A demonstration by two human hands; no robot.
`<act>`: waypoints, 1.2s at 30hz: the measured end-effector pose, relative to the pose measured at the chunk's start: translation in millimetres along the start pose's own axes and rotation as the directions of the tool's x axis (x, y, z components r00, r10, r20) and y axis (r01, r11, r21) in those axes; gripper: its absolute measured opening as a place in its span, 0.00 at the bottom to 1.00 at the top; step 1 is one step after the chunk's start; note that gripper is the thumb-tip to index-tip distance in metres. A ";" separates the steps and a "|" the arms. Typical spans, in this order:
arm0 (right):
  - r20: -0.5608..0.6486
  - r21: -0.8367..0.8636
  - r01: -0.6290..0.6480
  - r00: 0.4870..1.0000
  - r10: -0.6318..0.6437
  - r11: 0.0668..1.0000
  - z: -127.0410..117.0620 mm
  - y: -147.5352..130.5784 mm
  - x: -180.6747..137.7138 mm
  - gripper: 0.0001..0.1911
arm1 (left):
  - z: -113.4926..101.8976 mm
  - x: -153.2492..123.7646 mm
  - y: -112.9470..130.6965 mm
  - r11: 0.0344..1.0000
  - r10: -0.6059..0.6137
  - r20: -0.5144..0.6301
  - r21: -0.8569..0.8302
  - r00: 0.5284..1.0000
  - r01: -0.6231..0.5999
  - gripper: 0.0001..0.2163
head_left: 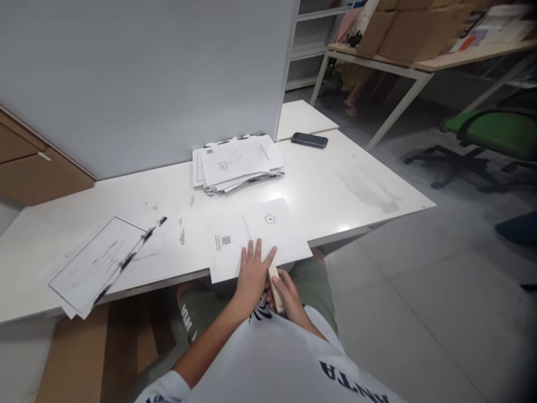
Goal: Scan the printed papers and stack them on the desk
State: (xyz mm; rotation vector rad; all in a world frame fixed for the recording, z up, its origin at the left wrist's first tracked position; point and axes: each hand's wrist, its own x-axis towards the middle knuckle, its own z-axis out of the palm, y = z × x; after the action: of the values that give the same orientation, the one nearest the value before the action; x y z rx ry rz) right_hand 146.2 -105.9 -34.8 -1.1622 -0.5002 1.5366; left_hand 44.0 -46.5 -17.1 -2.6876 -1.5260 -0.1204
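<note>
My left hand (253, 271) lies flat with fingers stretched on the near edge of a white printed sheet (260, 232), which overhangs the white table's (361, 184) front edge. My right hand (286, 292) is just below the table edge, fingers closed around a small beige block-like object (274, 286), right next to the left hand. The sheet carries a QR code and a round mark.
A stack of printed papers (237, 162) sits against the grey partition (146, 78). A dark phone (309, 140) lies farther back. Sheets with black clips (100, 263) hang over the table's left front. A green chair (495, 131) and a table with cardboard boxes (415, 28) stand right.
</note>
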 end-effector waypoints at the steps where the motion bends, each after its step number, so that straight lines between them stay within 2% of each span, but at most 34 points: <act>1: -0.011 0.007 -0.010 1.000 0.010 1.000 0.2 1.4 0.2 0.27 | 2.6 -0.9 -0.5 1.000 0.007 -0.013 0.005 1.000 -0.007 0.36; 12: 0.027 0.147 -0.007 1.000 0.003 0.989 9.0 0.5 22.6 0.24 | 33.5 -12.5 -16.1 0.994 0.047 -0.242 0.109 0.969 -0.021 0.38; 16: 0.055 0.132 -0.085 0.995 0.078 0.988 7.7 15.3 41.1 0.30 | 44.7 -10.7 -25.2 0.995 0.064 -0.251 0.085 0.966 -0.044 0.36; 19: 0.062 0.115 -0.066 0.996 0.060 0.991 5.3 19.1 43.2 0.29 | 43.2 -10.4 -27.9 0.998 0.062 -0.221 0.023 0.973 -0.059 0.35; 22: 0.030 0.128 -0.045 0.999 0.041 0.991 5.7 13.2 35.4 0.26 | 35.6 -11.4 -28.3 0.997 0.064 -0.203 -0.030 0.977 -0.072 0.33; 25: 0.020 0.143 -0.027 0.999 0.024 0.989 8.7 4.0 27.4 0.26 | 27.7 -11.7 -28.7 0.993 0.111 -0.205 -0.015 0.972 -0.116 0.28; 30: 0.109 0.170 0.013 0.993 -0.032 0.985 13.2 -7.1 19.0 0.26 | 8.9 -4.5 -38.2 0.982 0.184 -0.243 0.092 0.952 -0.167 0.26; 32: 0.145 0.213 0.032 0.987 -0.064 0.976 10.6 -10.8 17.0 0.25 | -8.2 3.6 -50.3 0.981 0.181 -0.301 0.128 0.936 -0.148 0.27; 34: 0.152 0.280 0.008 0.987 -0.052 0.960 0.1 -13.6 16.7 0.24 | -34.4 14.5 -67.6 0.988 0.136 -0.395 0.118 0.909 -0.096 0.30; 36: 0.124 0.357 -0.066 0.992 0.022 0.932 -21.4 -13.4 17.6 0.23 | -70.2 27.8 -87.0 0.998 0.047 -0.526 0.055 0.849 -0.021 0.33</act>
State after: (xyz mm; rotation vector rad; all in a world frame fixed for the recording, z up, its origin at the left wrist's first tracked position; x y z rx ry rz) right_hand 172.7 -91.1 -40.4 -0.8056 -0.2534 1.6601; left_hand -19.6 16.2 55.6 -2.3534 -1.2804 -0.7448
